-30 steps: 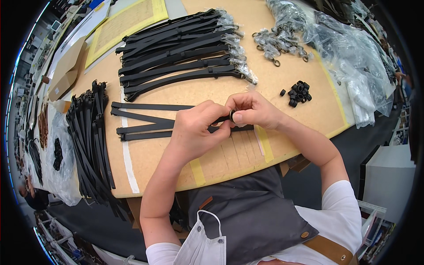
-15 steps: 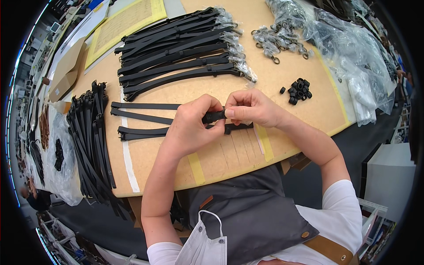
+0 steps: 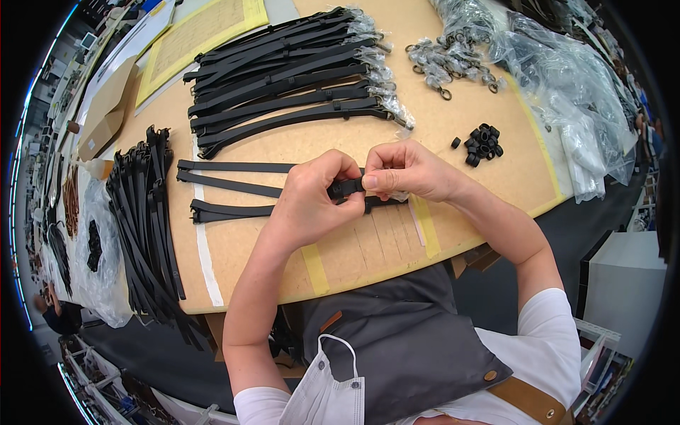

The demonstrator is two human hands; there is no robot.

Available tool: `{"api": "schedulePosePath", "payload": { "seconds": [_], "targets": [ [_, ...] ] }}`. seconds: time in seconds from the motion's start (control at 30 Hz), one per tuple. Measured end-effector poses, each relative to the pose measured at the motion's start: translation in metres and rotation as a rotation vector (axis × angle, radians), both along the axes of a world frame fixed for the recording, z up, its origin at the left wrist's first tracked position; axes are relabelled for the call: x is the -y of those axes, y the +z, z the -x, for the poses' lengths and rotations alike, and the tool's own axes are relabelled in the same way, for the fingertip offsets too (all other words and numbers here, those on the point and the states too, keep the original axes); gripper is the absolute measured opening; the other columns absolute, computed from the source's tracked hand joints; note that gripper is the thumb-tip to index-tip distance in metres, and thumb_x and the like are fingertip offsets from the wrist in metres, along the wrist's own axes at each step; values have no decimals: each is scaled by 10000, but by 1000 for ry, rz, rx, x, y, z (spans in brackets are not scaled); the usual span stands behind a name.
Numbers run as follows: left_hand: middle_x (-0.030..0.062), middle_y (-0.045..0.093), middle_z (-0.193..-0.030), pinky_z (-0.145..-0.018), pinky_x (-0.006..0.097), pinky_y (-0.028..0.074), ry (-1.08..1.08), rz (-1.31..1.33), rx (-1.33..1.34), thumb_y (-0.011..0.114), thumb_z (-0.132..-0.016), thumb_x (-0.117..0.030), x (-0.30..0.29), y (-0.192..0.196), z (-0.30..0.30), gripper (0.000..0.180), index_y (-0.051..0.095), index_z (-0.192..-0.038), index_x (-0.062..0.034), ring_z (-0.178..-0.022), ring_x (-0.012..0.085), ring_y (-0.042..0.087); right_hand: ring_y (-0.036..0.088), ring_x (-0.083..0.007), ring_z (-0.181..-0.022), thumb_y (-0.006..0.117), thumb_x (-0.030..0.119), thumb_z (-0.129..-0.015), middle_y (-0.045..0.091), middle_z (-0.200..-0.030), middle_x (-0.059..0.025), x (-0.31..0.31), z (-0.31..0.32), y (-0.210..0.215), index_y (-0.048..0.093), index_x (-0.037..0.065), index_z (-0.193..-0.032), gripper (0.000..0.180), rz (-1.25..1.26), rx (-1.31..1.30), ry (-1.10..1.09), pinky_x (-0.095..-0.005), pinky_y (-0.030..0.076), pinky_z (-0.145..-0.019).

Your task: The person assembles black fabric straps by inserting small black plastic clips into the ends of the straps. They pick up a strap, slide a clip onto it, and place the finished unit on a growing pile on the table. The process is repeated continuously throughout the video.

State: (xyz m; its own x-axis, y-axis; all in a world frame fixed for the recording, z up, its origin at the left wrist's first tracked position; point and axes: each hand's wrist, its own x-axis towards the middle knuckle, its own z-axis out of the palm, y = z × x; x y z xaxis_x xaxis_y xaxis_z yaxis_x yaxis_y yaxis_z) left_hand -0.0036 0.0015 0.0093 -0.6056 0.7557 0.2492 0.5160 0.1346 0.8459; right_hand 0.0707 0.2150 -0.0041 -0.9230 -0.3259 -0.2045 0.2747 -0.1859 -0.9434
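Between my two hands is the end of a black strap (image 3: 345, 188), pinched close in front of me above the table. My left hand (image 3: 315, 197) grips it with thumb and index finger, the other fingers curled. My right hand (image 3: 404, 170) pinches the same strap end from the right; a bit of clear plastic shows under its fingers. Long black strap lengths (image 3: 230, 185) run out leftward from behind my left hand. Just below them lies another black strap (image 3: 234, 210), passing beneath my hands. My fingers cover part of the held end.
Finished-looking straps (image 3: 283, 92) with plastic-wrapped metal ends lie in rows beyond my hands. A bundle of straps (image 3: 145, 219) hangs over the left edge. To the right are small black loops (image 3: 483, 144), wrapped metal clasps (image 3: 450, 60) and clear plastic bags (image 3: 559, 92).
Both hands keep hold of the strap end, which has turned slightly so more of its flat face shows. Clear plastic now shows below my right fingers.
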Motion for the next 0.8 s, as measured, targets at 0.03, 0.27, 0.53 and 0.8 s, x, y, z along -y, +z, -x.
{"api": "schedulePosePath", "payload": {
  "seconds": [0.03,0.27,0.53,0.8],
  "targets": [
    [2,604,-724,-524,201,431,0,3,0,742,-747,-1,0,0,0,196,623,-902,1,-610,31,534,583,-68,-726,747,261,-948,648,-810,5,0,0,0,652,37,-908,247,0,2,-1,-233,469,-676],
    [7,610,-717,-524,212,440,12,11,-18,742,-745,-10,-1,-1,-1,191,625,-896,-2,-605,39,539,579,-63,-721,756,264,-943,643,-799,11,1,0,0,655,35,-898,254,-19,-3,-8,-227,459,-661],
    [110,637,-711,-563,330,504,21,60,-17,717,-734,-31,-1,3,-3,187,592,-873,-16,-611,227,644,572,-54,-706,755,257,-944,631,-778,13,2,-1,0,653,28,-887,258,-71,-23,-14,-221,450,-637],
    [127,644,-717,-574,346,513,23,51,-42,717,-739,-22,-2,4,-4,182,579,-858,-15,-625,258,659,546,-39,-687,754,269,-949,624,-765,15,8,-3,0,655,20,-897,274,-86,-39,-60,-212,434,-603]
  ]
}}
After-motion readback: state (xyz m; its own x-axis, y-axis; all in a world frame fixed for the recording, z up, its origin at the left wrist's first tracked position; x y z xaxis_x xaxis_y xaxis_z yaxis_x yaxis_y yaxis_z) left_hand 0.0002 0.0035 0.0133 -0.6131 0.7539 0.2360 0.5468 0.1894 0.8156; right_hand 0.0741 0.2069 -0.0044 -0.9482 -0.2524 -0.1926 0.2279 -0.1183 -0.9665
